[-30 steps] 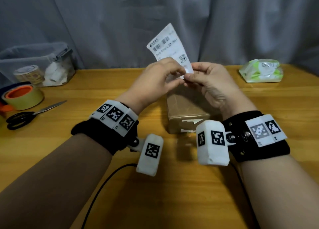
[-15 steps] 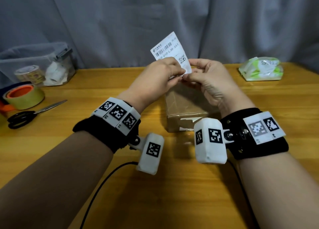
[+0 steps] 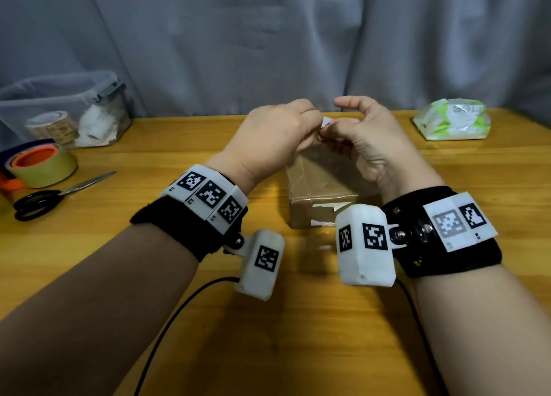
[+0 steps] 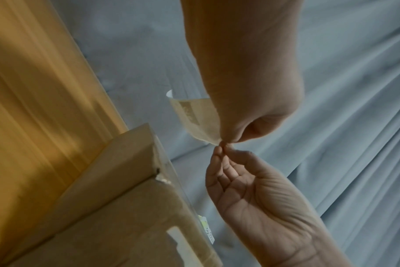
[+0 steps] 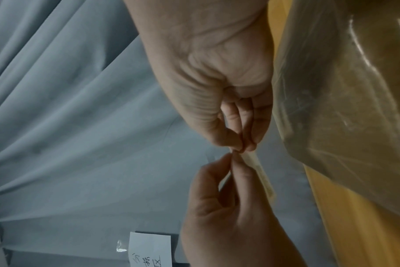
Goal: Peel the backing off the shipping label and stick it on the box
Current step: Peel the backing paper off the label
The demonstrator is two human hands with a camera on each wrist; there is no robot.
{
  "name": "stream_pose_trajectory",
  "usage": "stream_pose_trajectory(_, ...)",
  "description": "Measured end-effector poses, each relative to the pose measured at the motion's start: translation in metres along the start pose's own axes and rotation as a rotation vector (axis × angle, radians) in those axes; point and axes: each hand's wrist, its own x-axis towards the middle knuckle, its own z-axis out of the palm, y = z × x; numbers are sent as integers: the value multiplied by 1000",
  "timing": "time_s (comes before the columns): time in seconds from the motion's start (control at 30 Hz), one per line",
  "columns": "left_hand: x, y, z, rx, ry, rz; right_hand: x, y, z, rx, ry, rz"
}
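Head view is showing both hands meeting above the far end of the box [image 3: 322, 192], which is lying on the worktop [image 3: 298, 321]. Left hand [image 3: 272, 136] and right hand [image 3: 368, 140] are each pinching one corner of the shipping label [image 4: 195, 116] between thumb and fingertips, holding it in the air over the box. Scissors [image 3: 56, 194] are lying well to the left.
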Motion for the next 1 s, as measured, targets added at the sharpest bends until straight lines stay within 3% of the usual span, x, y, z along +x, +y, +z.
stream_pose_trajectory(0.13, 1, -1, 1, 21, -26, -38, 0, 0, 0, 77, -11, 77)
stream_pose_trajectory(0.27, 0, -4, 3, 50, -26, -73, -1, 2, -3, -23, -110, 130)
stream_pose_trajectory(0.57, 2, -3, 5, -14, -43, -90, 0, 4, -2, -29, -115, 90)
stream_pose_trajectory(0.83, 9, -3, 5, -669, 41, -469, -1, 9, -4, -190, -174, -92)
stream_pose_trajectory(1.0, 10, 0, 2, -877, 26, -554, -1, 6, -5, -267, -131, -166)
